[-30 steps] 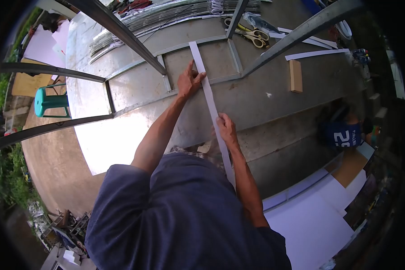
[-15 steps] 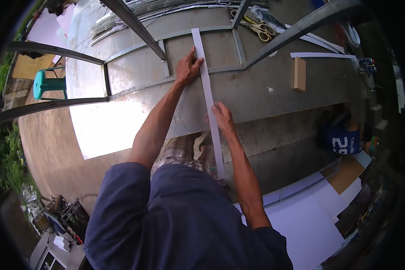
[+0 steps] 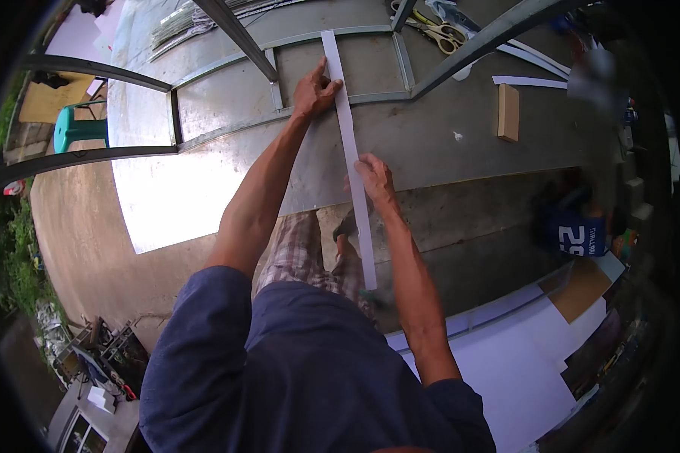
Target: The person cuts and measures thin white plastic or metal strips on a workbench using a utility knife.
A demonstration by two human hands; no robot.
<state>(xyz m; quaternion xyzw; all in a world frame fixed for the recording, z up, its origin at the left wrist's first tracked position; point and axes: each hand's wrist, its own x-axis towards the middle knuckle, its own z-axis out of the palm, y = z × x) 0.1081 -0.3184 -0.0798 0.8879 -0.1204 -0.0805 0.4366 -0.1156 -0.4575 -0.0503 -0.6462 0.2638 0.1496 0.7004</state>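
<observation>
L hand (image 3: 313, 94) up front, idx finger out straight along the L edge of the white strip (image 3: 363, 234), thumb apart from it & laid on the strip's R edge, other fingers curled; can't tell if they grip underneath; R hand (image 3: 376, 180) nearer the body, fingers bent in at the strip's R side, pinching it, blurred tips showing past its L edge; strip runs lengthwise btwn both hands' fingers, far end past L fingertips over the far bar of the metal frame (image 3: 379, 97), near end past R fingers, out beyond the table (image 3: 431, 136) edge, above the plaid shorts (image 3: 298, 241); frame's near bar passes just beside L thumb; wood block (image 3: 508, 113) on table, well R of L fingers; scissors (image 3: 447, 38) beyond L fingertips & to the R; green stool (image 3: 79, 130) well L of L fingers; co-worker in blue jersey (image 3: 574, 230) low down, well R of R fingers, hands can't be made out; white sheets (image 3: 499, 377) R of & nearer than R fingers.
</observation>
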